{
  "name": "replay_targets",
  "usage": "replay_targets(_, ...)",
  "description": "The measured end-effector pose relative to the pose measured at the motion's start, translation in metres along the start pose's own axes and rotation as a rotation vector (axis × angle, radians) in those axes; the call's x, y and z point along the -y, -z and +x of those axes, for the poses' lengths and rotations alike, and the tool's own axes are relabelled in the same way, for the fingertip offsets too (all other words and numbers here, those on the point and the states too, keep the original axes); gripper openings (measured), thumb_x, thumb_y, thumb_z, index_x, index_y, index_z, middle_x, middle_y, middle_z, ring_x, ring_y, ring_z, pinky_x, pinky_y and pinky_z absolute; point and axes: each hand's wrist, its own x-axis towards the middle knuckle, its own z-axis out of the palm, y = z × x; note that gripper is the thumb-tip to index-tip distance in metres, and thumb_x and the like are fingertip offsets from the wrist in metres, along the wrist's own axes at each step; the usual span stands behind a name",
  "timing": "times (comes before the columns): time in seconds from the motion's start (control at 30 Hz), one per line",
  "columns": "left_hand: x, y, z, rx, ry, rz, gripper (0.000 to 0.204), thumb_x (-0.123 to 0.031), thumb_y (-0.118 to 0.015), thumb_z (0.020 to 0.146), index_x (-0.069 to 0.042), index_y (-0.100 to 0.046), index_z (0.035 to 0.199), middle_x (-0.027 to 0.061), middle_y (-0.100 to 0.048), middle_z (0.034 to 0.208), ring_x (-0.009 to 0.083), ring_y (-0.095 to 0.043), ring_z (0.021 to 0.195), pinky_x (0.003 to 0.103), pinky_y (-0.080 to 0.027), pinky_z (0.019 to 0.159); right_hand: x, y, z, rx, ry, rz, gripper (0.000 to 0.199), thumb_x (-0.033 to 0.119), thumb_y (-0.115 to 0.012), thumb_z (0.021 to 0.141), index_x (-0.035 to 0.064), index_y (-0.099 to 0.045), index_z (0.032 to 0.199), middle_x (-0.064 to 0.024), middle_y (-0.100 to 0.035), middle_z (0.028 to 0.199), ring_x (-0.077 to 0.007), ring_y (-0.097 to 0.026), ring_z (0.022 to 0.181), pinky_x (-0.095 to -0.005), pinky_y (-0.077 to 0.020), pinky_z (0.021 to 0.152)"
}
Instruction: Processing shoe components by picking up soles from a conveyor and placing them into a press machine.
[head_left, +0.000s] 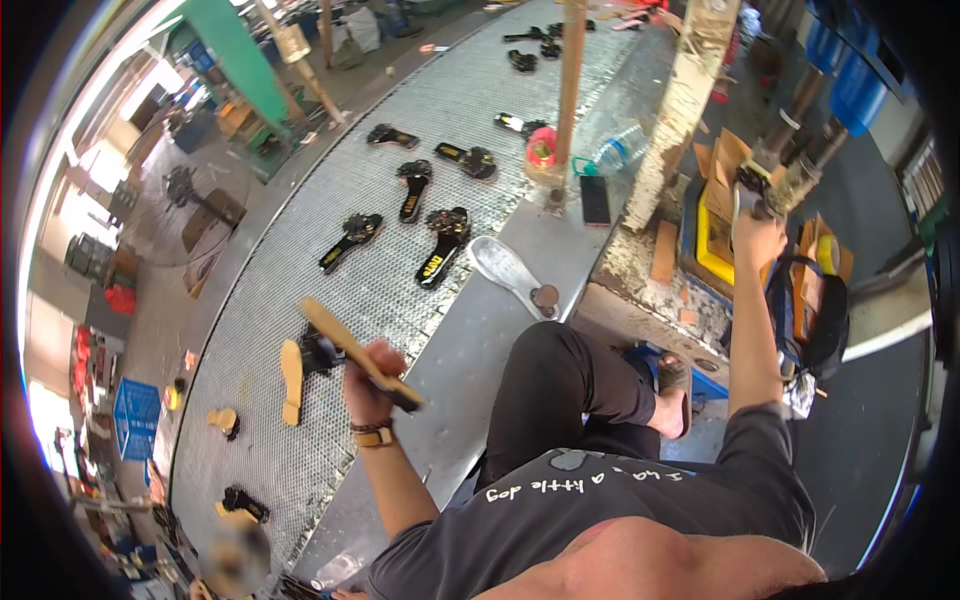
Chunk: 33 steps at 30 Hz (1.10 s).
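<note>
My left hand (pixel 369 392) is closed around a sandal (pixel 345 343), its tan sole facing up, above the mesh conveyor (pixel 265 375). Another sandal with a tan sole (pixel 291 383) lies just left of it. My right hand (pixel 758 239) reaches to a blue press machine (pixel 855 88) and is closed on what looks like a sandal (pixel 751 181) with a dark upper, largely hidden at the metal press head. Several black slide sandals (pixel 441 247) with ornamented straps rest on the mesh beyond my left hand.
A clear shoe-shaped plate (pixel 505 272) lies on the metal ledge (pixel 440 365) before my knee. Beyond it are a phone (pixel 595 201), a plastic bottle (pixel 622 148) and a wooden post (pixel 571 90). A yellow bin (pixel 712 240) and cardboard boxes (pixel 728 165) stand beside the press.
</note>
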Motion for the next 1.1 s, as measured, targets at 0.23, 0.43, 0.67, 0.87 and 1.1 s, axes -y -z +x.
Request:
replay_targets(0.23, 0.120, -0.139, -0.076, 0.153, 0.471, -0.259, 0.055, -0.026, -0.068, 0.100, -0.001, -0.046, 0.144, 0.0216, -0.065, 0.134, 0.0391, -0.067, 0.119, 0.056, -0.056, 0.101, 0.010, 0.043, -0.051, 0.422, -0.455, 0.909, 0.008, 0.002, -0.066, 0.084, 0.0055, -0.058, 0.085, -0.0002, -0.056, 0.081, -0.0152, -0.054, 0.072, -0.0316, -0.0441, 0.057)
replay_targets(0.43, 0.152, -0.173, -0.109, 0.101, 0.811, -0.305, 0.048, -0.021, -0.057, 0.106, -0.003, -0.044, 0.149, 0.0229, -0.056, 0.146, 0.0395, -0.059, 0.130, 0.056, -0.048, 0.111, 0.115, 0.209, -0.244, 1.128, -0.064, 0.938, 0.013, 0.003, -0.066, 0.081, 0.0021, -0.068, 0.094, -0.0162, -0.067, 0.117, -0.0285, -0.059, 0.124, -0.0377, -0.0433, 0.106)
replay_targets(0.67, 0.084, -0.076, -0.088, -0.688, 0.083, -0.022, 0.058, -0.039, -0.037, 0.107, 0.008, -0.052, 0.138, 0.0239, -0.066, 0.127, 0.0359, -0.065, 0.118, 0.052, -0.049, 0.107, 0.108, 0.238, -0.286, 1.937, 0.382, 1.370, 0.023, -0.006, -0.065, 0.077, 0.0043, -0.067, 0.097, -0.0160, -0.055, 0.139, -0.0298, -0.055, 0.132, -0.0391, -0.0431, 0.110)
replay_targets(0.87, 0.145, -0.148, -0.134, -0.472, 0.147, 0.153, 0.042, -0.031, -0.045, 0.105, 0.003, -0.059, 0.126, 0.0149, -0.071, 0.110, 0.0238, -0.071, 0.095, 0.040, -0.058, 0.084, 0.108, 0.259, -0.320, 1.569, 0.373, 1.396, 0.017, -0.003, -0.071, 0.079, 0.0048, -0.065, 0.094, -0.0168, -0.055, 0.130, -0.0322, -0.055, 0.127, -0.0408, -0.0439, 0.106)
replay_targets(1.1, 0.156, -0.209, -0.107, -0.193, 0.281, 0.151, 0.035, -0.013, -0.054, 0.101, -0.002, -0.054, 0.135, 0.0140, -0.067, 0.124, 0.0206, -0.069, 0.106, 0.036, -0.056, 0.092, 0.099, 0.260, -0.291, 1.160, 0.287, 1.273, 0.041, 0.004, -0.076, 0.080, 0.0060, -0.059, 0.117, -0.0161, -0.056, 0.126, -0.0326, -0.055, 0.122, -0.0426, -0.0437, 0.106)
